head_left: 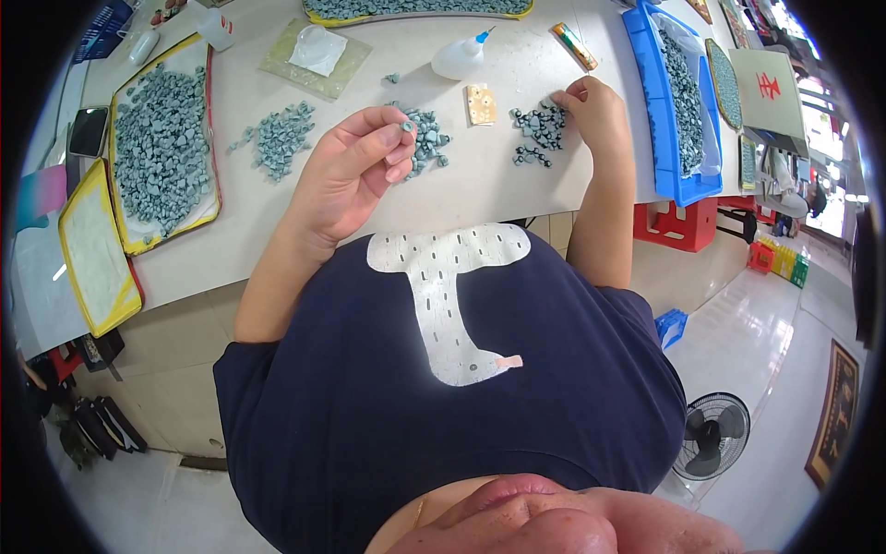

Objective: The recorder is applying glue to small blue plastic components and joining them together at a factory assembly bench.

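Observation:
My left hand point(355, 171) is raised over the near side of the table, thumb and forefinger pinched on a small blue-green stone point(407, 126). Just beyond it lies a pile of similar blue-green stones point(426, 148), partly hidden by the fingers. My right hand point(595, 106) is at the right edge of a pile of darker, shinier pieces point(543, 127), its fingertips drawn together there; whatever they hold is too small to make out. Between the two piles lies a small cream patterned block point(481, 105). Another heap of stones point(281, 140) lies left of my left hand.
A yellow-edged tray point(214, 138) of stones stands at left, a blue bin point(653, 138) of stones at right. Behind the piles are a white squeeze bottle point(459, 60), a printed tube point(575, 47) and a greenish square board point(277, 66). A phone point(89, 132) lies far left.

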Tool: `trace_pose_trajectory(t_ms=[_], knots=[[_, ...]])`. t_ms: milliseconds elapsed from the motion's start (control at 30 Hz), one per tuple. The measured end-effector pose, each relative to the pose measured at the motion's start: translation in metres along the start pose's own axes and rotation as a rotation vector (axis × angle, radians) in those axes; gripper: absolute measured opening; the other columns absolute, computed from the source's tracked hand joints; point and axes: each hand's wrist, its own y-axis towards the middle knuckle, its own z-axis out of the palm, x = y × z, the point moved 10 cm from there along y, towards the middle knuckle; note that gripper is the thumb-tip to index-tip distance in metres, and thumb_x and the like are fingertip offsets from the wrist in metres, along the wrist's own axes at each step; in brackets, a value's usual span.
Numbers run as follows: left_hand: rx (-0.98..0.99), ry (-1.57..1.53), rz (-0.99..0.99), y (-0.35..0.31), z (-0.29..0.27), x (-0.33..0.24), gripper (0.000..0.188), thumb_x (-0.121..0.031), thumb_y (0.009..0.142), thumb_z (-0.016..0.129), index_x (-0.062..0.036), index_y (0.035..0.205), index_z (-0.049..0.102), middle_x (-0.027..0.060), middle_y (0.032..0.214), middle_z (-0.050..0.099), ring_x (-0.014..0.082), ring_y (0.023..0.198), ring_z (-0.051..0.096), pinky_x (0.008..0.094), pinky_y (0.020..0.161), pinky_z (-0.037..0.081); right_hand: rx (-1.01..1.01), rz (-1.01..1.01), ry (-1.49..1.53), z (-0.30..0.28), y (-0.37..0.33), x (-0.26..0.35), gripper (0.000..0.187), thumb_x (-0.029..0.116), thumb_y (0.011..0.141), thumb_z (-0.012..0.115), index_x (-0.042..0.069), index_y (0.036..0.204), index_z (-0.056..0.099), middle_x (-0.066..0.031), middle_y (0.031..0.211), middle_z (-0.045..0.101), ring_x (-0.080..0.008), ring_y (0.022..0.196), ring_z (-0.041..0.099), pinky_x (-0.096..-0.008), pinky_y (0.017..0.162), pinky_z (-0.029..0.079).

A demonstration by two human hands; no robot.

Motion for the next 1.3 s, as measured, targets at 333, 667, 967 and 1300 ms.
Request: trace_pose_trajectory(t_ms=[333, 667, 967, 1300], knots=[[0.045, -0.069, -0.048, 0.006, 0.010, 0.000, 0.014, -0.010, 0.092, 0.058, 0.0008, 0.102, 0.057, 0.0071, 0.091, 0.058, 0.0110, 0.073, 0.046, 0.0229, 0.063, 0.042, -0.005, -0.104, 0.480, -0.019, -0.028, 0.043, 0.020, 0.012, 0.084, 0.068, -0.003, 0.097, 0.067, -0.0086, 0.084, 0.069, -0.0138, 0.074, 0.065, -0.0237, 0.067, 0.050], [0.034, -0.056, -0.028, 0.001, 0.017, 0.001, 0.016, -0.013, 0.094, 0.056, 0.0006, 0.102, 0.056, 0.0065, 0.092, 0.057, 0.0102, 0.073, 0.045, 0.0223, 0.064, 0.041, 0.150, -0.688, 0.787, -0.007, -0.093, 0.156, 0.018, 0.001, 0.086, 0.064, -0.003, 0.103, 0.066, -0.0075, 0.093, 0.067, -0.0120, 0.080, 0.065, -0.0210, 0.071, 0.052], [0.040, -0.003, -0.024, 0.001, 0.020, 0.002, 0.018, -0.017, 0.095, 0.055, 0.0000, 0.101, 0.056, 0.0042, 0.091, 0.058, 0.0097, 0.073, 0.044, 0.0222, 0.064, 0.041, 0.182, -0.592, 0.947, 0.008, -0.102, 0.157, 0.014, -0.004, 0.081, 0.066, -0.003, 0.095, 0.067, -0.0055, 0.087, 0.067, -0.0099, 0.073, 0.063, -0.0212, 0.064, 0.051], [0.042, -0.013, -0.018, 0.001, 0.023, 0.002, 0.019, -0.017, 0.095, 0.055, 0.0004, 0.100, 0.056, 0.0042, 0.090, 0.058, 0.0092, 0.072, 0.045, 0.0227, 0.063, 0.041, -0.224, -0.943, 0.694, -0.026, -0.124, 0.172, 0.020, -0.008, 0.066, 0.073, 0.000, 0.082, 0.065, -0.0078, 0.078, 0.067, -0.0146, 0.065, 0.063, -0.0227, 0.056, 0.051]])
